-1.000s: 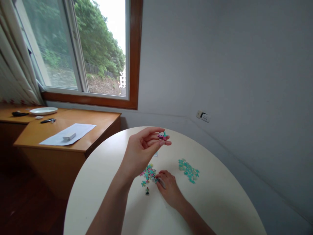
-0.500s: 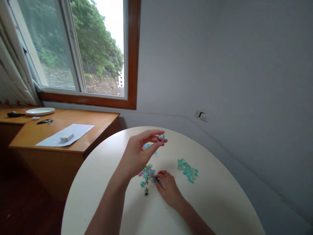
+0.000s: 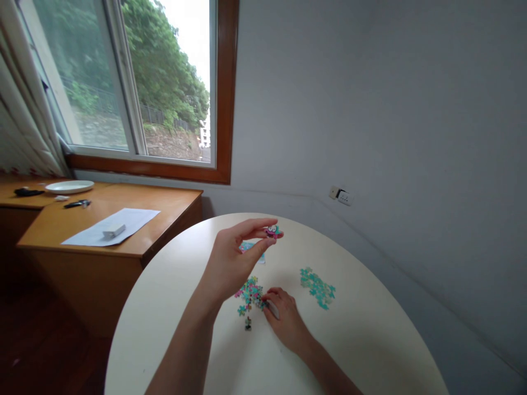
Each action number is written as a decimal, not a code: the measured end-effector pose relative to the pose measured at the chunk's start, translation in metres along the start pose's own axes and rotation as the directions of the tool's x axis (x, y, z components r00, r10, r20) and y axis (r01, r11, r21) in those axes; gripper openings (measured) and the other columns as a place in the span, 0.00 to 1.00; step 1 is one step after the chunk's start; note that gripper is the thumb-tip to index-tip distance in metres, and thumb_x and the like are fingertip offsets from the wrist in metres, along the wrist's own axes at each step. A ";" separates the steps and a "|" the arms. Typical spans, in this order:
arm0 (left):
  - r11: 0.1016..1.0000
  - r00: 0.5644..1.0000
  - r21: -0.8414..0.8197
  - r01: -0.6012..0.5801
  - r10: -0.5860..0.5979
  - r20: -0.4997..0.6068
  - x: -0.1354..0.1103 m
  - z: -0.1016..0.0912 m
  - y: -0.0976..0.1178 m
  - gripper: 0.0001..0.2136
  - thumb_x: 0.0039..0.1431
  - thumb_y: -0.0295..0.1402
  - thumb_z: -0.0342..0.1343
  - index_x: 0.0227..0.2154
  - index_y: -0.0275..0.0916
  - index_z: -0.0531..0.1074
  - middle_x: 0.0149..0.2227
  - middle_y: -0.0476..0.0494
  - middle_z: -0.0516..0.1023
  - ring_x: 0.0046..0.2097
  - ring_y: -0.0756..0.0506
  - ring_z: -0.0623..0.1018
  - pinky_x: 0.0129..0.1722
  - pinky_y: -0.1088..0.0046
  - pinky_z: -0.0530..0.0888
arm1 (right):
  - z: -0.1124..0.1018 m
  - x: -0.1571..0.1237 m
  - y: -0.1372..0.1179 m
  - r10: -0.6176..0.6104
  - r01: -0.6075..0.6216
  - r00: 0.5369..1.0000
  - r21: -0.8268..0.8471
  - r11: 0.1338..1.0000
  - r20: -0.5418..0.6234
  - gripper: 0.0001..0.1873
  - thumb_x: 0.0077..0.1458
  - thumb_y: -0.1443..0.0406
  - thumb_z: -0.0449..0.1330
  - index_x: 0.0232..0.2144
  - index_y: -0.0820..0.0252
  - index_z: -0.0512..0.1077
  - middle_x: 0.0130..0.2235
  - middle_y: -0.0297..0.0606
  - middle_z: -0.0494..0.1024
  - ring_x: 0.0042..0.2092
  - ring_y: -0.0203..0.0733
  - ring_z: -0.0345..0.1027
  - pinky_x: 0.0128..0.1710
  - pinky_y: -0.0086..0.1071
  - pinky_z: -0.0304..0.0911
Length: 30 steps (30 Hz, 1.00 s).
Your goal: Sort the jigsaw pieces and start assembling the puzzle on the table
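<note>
One white table [image 3: 379, 334] underlies our raised left hand [image 3: 230, 255] and our right hand [image 3: 287, 318], whose grip we cannot tell, at the near mixed pile [image 3: 250, 292], which a nudge could scatter; slackened left-hand pinching could drop the pink piece [image 3: 272, 231].

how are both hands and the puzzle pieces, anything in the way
Left hand raised, pinching pink-and-teal piece. Right hand at edge of mixed pile, grip unclear. Left hand partly hides printed card.
</note>
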State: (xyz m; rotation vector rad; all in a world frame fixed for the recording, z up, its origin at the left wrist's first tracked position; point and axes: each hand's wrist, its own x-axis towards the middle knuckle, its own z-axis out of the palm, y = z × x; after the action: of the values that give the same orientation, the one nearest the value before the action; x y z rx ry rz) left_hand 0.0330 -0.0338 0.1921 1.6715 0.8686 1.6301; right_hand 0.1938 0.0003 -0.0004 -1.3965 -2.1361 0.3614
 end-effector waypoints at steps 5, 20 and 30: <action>0.999 1.000 -0.037 0.002 -0.003 -0.024 -0.001 0.000 0.002 0.10 0.48 0.31 0.60 0.36 0.38 0.76 0.32 0.44 0.79 0.38 0.45 0.79 0.37 0.73 0.75 | 0.003 0.000 0.004 -0.012 0.012 1.000 -0.015 1.000 -0.007 0.12 0.49 0.71 0.54 0.36 0.56 0.72 0.43 0.40 0.72 0.48 0.42 0.63 0.49 0.37 0.57; 0.996 0.998 0.060 -0.060 0.060 -0.007 0.000 -0.002 0.000 0.10 0.43 0.32 0.63 0.30 0.38 0.74 0.31 0.45 0.77 0.35 0.47 0.76 0.38 0.72 0.74 | 0.002 0.000 0.003 -0.015 0.015 1.000 -0.012 1.000 -0.005 0.11 0.50 0.70 0.54 0.36 0.57 0.72 0.43 0.40 0.72 0.48 0.42 0.63 0.49 0.38 0.56; 0.995 0.997 0.057 -0.081 0.082 -0.010 -0.001 -0.002 0.002 0.10 0.41 0.32 0.65 0.27 0.38 0.71 0.30 0.47 0.75 0.35 0.48 0.75 0.39 0.73 0.72 | 0.004 0.000 0.006 -0.022 0.022 1.000 -0.021 1.000 -0.016 0.11 0.50 0.70 0.54 0.37 0.56 0.72 0.43 0.40 0.72 0.48 0.42 0.63 0.49 0.37 0.57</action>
State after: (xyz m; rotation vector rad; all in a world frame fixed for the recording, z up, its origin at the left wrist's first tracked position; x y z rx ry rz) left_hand 0.0314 -0.0355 0.1937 1.7589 0.8705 1.6860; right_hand 0.1961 0.0033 -0.0066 -1.3817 -2.1466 0.3194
